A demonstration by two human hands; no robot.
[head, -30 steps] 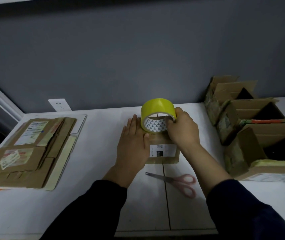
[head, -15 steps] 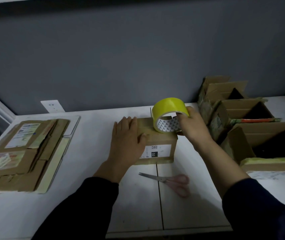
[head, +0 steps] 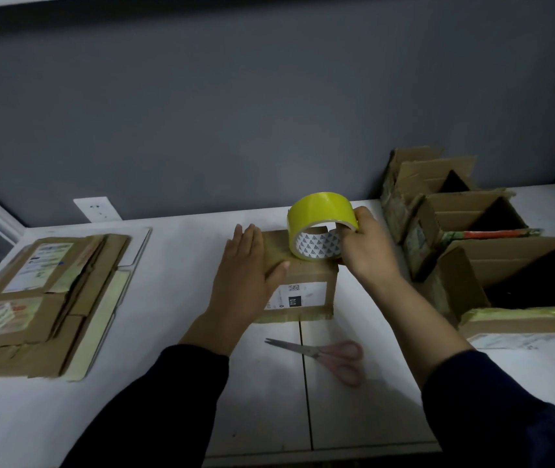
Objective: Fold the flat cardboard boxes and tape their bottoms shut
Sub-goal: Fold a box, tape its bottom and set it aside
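A small folded cardboard box (head: 306, 292) with a white label on its near side stands on the white table (head: 174, 265) at the centre. My left hand (head: 245, 275) lies flat on the left part of its top, fingers straight. My right hand (head: 367, 251) grips a yellow tape roll (head: 320, 221) that stands on edge on the right part of the box top. A stack of flat cardboard boxes (head: 39, 298) lies at the left.
Pink-handled scissors (head: 330, 356) lie on the table in front of the box. Three folded boxes (head: 465, 251) with open tops stand in a row at the right. A wall socket (head: 97, 209) sits on the grey wall behind.
My right hand has carried the tape roll from the middle of the box top to its right side. My left hand has stayed flat on the box.
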